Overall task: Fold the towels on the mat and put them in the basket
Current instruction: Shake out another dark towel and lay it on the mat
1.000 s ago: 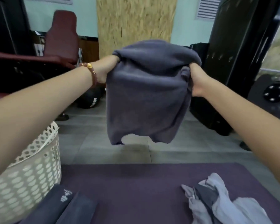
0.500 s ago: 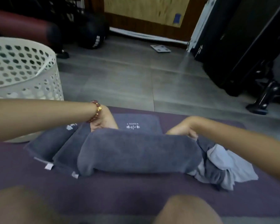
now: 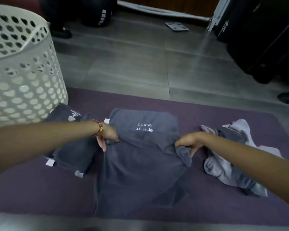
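A person's left hand (image 3: 107,137), a beaded bracelet (image 3: 99,130) on its wrist, pinches the left edge of a dark grey towel (image 3: 140,174) between thumb and curled fingers, with one finger pointing straight down along the cloth. The right hand (image 3: 188,141) has its fingers closed tight on a bunched corner of the towel's right edge. The towel lies spread on the middle of the purple mat (image 3: 207,114), wrinkled between the two hands and flatter toward 6 o'clock, where it reaches the mat's near edge. At 12 o'clock, touching it, lies a folded grey towel with white lettering (image 3: 144,121). At 9 o'clock a stack of folded dark towels (image 3: 70,152) shows white tags, partly under the left forearm. A loose heap of pale and dark cloths (image 3: 227,164) sits at 3 o'clock, beside the right wrist. The white perforated basket (image 3: 23,80) stands at 10 o'clock, at the mat's far corner on the grey tiled floor (image 3: 123,64).
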The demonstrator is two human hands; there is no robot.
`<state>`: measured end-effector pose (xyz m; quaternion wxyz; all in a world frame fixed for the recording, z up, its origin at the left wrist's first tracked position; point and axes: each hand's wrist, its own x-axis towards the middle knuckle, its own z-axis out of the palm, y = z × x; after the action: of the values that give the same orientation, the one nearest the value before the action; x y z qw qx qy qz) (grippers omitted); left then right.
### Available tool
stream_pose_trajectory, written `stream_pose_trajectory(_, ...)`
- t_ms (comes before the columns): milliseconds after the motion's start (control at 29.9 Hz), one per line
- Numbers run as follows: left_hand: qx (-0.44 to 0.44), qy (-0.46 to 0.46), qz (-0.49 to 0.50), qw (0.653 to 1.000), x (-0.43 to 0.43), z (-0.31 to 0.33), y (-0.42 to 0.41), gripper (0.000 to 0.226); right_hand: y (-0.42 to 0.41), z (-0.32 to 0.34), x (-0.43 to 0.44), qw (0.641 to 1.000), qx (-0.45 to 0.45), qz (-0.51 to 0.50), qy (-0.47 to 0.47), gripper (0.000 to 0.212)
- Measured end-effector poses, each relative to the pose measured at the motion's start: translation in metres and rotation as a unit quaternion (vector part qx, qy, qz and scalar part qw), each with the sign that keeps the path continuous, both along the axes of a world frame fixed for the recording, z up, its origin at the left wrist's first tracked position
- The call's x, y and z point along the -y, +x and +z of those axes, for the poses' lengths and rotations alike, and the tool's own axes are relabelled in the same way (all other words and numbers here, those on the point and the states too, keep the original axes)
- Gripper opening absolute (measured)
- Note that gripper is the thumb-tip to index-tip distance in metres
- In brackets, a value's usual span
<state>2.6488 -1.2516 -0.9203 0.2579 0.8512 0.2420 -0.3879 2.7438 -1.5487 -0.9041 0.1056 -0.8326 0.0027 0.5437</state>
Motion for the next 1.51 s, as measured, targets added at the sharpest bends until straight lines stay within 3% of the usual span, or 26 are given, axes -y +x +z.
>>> stream_pose_trajectory(100,0.086,0.037,-0.093,0.991,-0.018,-0.016,0.03,0.032,0.045,-0.028,-0.001,0.997,0.074,0.022,0.015,0.027)
stream_pose_trajectory(234,0.256,0.055,-0.026,0.965,-0.043,-0.046,0.068,0.017,0.098,-0.08,-0.009,0.961,0.254,-0.022,0.106,0.021)
stream_pose_trajectory(301,0.297,0.01,0.026,0.954,-0.051,-0.068,0.08,0.027,0.113,-0.109,-0.01,0.93,0.314,-0.1,0.165,0.034)
stream_pose_trajectory(368,0.294,-0.02,0.041,0.955,-0.058,-0.084,0.087,0.035,0.115,-0.132,-0.005,0.915,0.288,-0.17,0.226,0.04)
stream_pose_trajectory(435,0.276,-0.041,0.055,0.959,-0.063,-0.095,0.093,0.033,0.111,-0.146,-0.001,0.899,0.246,-0.241,0.271,0.032)
stream_pose_trajectory(569,0.297,-0.122,0.173,0.931,-0.071,-0.105,0.113,0.017,0.118,-0.157,0.001,0.818,0.249,-0.43,0.289,0.023)
stream_pose_trajectory(669,0.358,-0.137,0.221,0.897,-0.074,-0.109,0.121,0.017,0.13,-0.149,-0.001,0.81,0.312,-0.406,0.286,0.024)
stream_pose_trajectory(770,0.442,-0.102,0.258,0.853,-0.078,-0.116,0.129,0.028,0.15,-0.14,0.002,0.776,0.413,-0.367,0.303,0.022)
stream_pose_trajectory(837,0.443,-0.069,0.27,0.852,-0.081,-0.123,0.136,0.029,0.163,-0.139,0.0,0.758,0.44,-0.372,0.307,0.022)
stream_pose_trajectory(903,0.406,-0.061,0.264,0.873,-0.086,-0.133,0.143,0.025,0.173,-0.145,-0.005,0.759,0.442,-0.372,0.299,0.024)
stream_pose_trajectory(1037,0.352,0.004,0.162,0.922,-0.095,-0.15,0.155,0.014,0.18,-0.173,-0.012,0.826,0.407,-0.31,0.234,0.029)
stream_pose_trajectory(1138,0.375,-0.035,0.143,0.915,-0.092,-0.15,0.155,0.013,0.179,-0.184,-0.016,0.828,0.437,-0.274,0.219,0.037)
stream_pose_trajectory(1205,0.37,-0.081,0.144,0.914,-0.09,-0.152,0.155,0.017,0.178,-0.183,-0.017,0.825,0.44,-0.273,0.226,0.03)
stream_pose_trajectory(1338,0.33,-0.044,0.083,0.939,-0.099,-0.156,0.158,0.022,0.181,-0.172,-0.018,0.849,0.415,-0.248,0.213,0.016)
stream_pose_trajectory(1472,0.358,-0.083,0.04,0.929,-0.096,-0.151,0.153,0.02,0.182,-0.163,-0.023,0.838,0.414,-0.287,0.211,0.004)
stream_pose_trajectory(1506,0.365,-0.095,0.031,0.926,-0.093,-0.149,0.152,0.017,0.181,-0.163,-0.022,0.832,0.415,-0.302,0.211,0.01)
